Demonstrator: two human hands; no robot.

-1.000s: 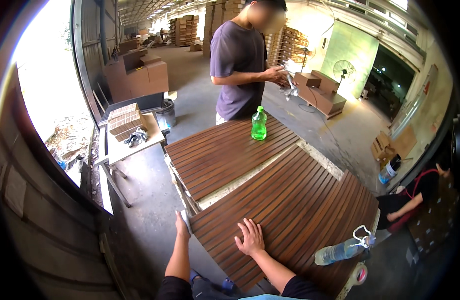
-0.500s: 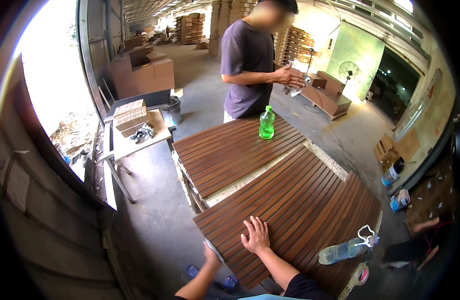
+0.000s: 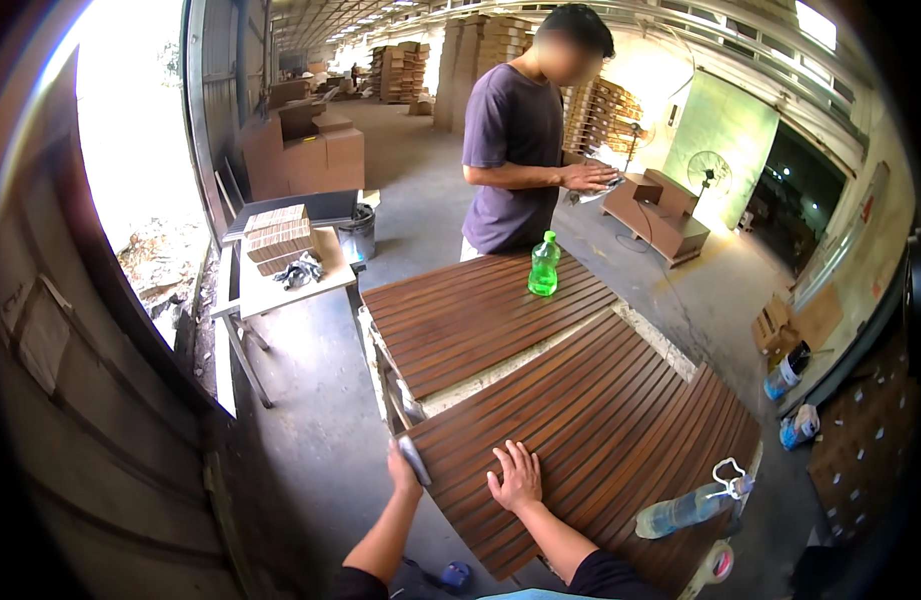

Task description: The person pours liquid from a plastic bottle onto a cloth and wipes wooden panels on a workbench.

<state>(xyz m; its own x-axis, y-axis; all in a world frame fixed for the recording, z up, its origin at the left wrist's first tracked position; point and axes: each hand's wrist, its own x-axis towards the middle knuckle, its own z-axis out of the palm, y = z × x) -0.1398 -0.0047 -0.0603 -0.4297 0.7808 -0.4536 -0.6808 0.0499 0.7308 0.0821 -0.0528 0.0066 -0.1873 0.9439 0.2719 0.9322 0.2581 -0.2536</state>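
Observation:
My right hand (image 3: 518,478) lies flat with fingers spread on a brown slatted wooden panel (image 3: 580,400). At the panel's left end, my left hand (image 3: 404,470) is closed on a flat grey pad (image 3: 414,461), pressed against the end edge. What the pad is made of cannot be told. To the right of my right arm, a clear plastic bottle (image 3: 680,512) with a white cord loop on its neck lies on its side on the slats. Beyond a pale strip, a second slatted panel (image 3: 460,320) carries an upright bottle of green liquid (image 3: 543,265).
Across the panels stands a person (image 3: 515,150), hands together on a crumpled, pale item. A roll of tape (image 3: 720,562) sits by the near right edge. At left, a small table (image 3: 325,262) holds a stack of wooden pieces (image 3: 278,238) and a crumpled grey cloth (image 3: 298,271).
My left hand has slid the pad away from me along the panel's left end, toward its far corner. My right hand stays flat on the slats. The person opposite has lowered their hands slightly.

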